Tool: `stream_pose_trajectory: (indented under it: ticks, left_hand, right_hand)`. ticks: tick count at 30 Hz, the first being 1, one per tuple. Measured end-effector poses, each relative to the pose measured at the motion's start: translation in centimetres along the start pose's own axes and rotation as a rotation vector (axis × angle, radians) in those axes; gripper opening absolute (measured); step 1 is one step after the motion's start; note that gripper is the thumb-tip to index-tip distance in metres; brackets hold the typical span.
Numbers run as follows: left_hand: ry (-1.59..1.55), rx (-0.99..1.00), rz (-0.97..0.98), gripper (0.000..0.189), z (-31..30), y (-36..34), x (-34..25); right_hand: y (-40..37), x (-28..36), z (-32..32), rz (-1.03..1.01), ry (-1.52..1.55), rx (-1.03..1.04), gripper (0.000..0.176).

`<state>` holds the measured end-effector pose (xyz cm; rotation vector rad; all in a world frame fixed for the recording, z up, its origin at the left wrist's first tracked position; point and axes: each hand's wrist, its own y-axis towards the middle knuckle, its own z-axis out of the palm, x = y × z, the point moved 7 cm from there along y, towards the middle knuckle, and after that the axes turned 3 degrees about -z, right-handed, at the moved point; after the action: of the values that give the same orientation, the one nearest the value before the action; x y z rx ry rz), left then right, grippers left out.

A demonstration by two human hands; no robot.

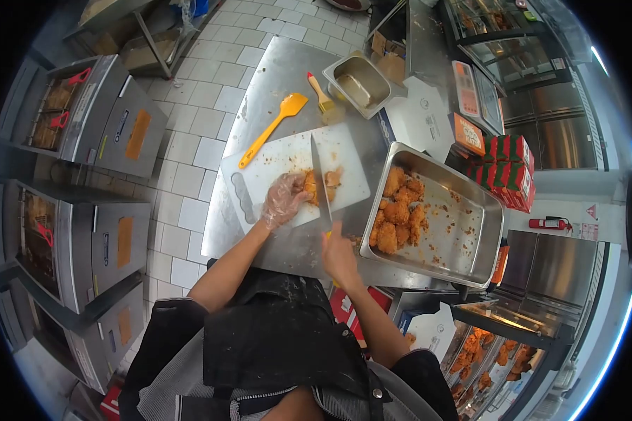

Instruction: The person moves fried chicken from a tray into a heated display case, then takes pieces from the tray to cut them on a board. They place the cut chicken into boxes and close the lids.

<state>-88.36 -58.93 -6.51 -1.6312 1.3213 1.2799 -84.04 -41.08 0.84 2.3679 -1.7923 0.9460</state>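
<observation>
On a white cutting board (268, 163), my left hand (284, 202), in a clear plastic glove, holds a piece of fried chicken (310, 185) with bent fingers. My right hand (339, 254) grips the yellow handle of a long kitchen knife (319, 165). Its blade points away from me and crosses the chicken, with a smaller chicken part (333, 179) on the blade's right side. Whether the blade has cut fully through is hard to see. Crumbs are scattered over the board. A yellow spatula (272, 130) lies across the board's far left edge.
A deep steel pan (463, 189) with several fried chicken pieces (397, 213) stands to the right. Beyond the board are a pastry brush (320, 94) and a small steel pan (364, 98). White cardboard (420, 116) and stacked red-green boxes (505, 168) are farther right. Fryer-like appliances (116, 231) line the left.
</observation>
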Motion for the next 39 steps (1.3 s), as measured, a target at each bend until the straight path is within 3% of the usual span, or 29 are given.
stream_pose_trajectory:
  ticks: [6,8,10,12,13,16,18,19,20,21,22,23,24,25,27,28,30,32,34,36,37,39]
  left_hand:
    - [0.048,0.032,0.059,0.033,0.4,0.2,-0.3]
    - [0.031,0.021,0.088,0.033,0.9,0.3,0.5]
    - [0.021,0.006,0.127,0.033,0.4,0.5,-0.2]
    - [0.127,0.11,-0.029,0.041,0.6,1.2,0.3]
    - [0.124,0.108,-0.012,0.041,0.4,1.1,-0.2]
    - [0.106,0.03,0.102,0.053,-0.9,1.7,-3.7]
    - [0.539,0.144,0.446,0.07,1.2,1.5,-8.9]
    - [0.698,0.262,0.489,0.07,3.5,2.0,-9.4]
    - [0.629,0.256,0.612,0.061,5.0,2.4,-7.8]
    - [0.526,0.266,0.751,0.054,6.8,2.8,-5.8]
    - [0.5,0.392,0.708,0.047,8.1,4.0,-4.5]
    - [0.514,0.278,0.697,0.041,8.0,3.6,-4.2]
    - [0.345,0.096,0.844,0.039,7.6,3.5,-2.6]
    - [0.394,0.144,0.845,0.038,7.5,3.9,-3.7]
    - [0.245,0.134,0.739,0.032,6.5,4.6,-4.4]
    - [0.113,0.126,0.674,0.028,5.5,4.9,-5.2]
    - [0.237,-0.053,0.504,0.022,4.2,6.7,-3.8]
    - [-0.021,-0.059,0.274,0.018,2.8,8.0,-2.8]
    - [-0.55,0.269,-0.277,0.021,2.9,10.6,-0.4]
    - [-1.362,0.566,-0.386,0.023,3.8,8.2,-7.6]
    - [-1.604,0.843,-0.279,0.027,5.0,6.2,-13.0]
    - [-1.692,0.891,-0.37,0.029,8.3,1.3,-20.3]
  right_hand:
    - [3.7,-2.1,5.8,-0.046,0.108,-0.013,0.035]
    - [6.9,-1.5,4.8,-0.075,0.137,-0.098,0.036]
    - [9.0,0.0,3.5,-0.088,0.149,-0.032,0.035]
    - [7.3,0.7,1.3,-0.048,0.123,-0.12,0.033]
    - [5.8,0.5,0.3,-0.003,0.087,-0.169,0.031]
    - [1.7,-1.5,-0.9,0.172,0.021,-0.233,0.034]
    - [2.7,-3.0,0.1,0.203,0.031,-0.282,0.034]
    - [3.2,-5.0,0.8,0.239,0.039,-0.333,0.034]
    - [4.5,-7.1,2.6,0.148,0.092,-0.415,0.029]
    - [3.9,-5.7,0.7,0.372,0.23,-0.342,0.031]
    - [4.7,-7.7,3.3,0.201,-0.056,-0.451,0.036]
    - [1.9,-4.8,0.9,0.02,-0.045,-0.777,0.038]
    - [0.1,-4.1,0.6,0.157,0.049,-0.661,0.038]
    - [-1.6,-3.8,0.5,0.273,0.164,-0.55,0.037]
    - [-6.2,-3.1,1.0,0.272,0.324,-0.327,0.034]
    - [-8.4,-3.3,-0.2,0.31,0.342,-0.373,0.034]
    - [-12.3,-3.8,-0.2,0.3,0.647,-0.222,0.033]
    - [-15.8,-6.6,0.0,0.328,0.724,-0.335,0.031]
    - [-19.1,-9.0,-0.4,0.359,0.796,-0.439,0.03]
    - [-22.3,-11.3,-0.3,0.489,0.858,-0.506,0.029]
    - [-23.3,-12.1,0.1,0.517,0.89,-0.503,0.029]
    - [-24.6,-12.9,0.4,0.524,0.938,-0.497,0.027]
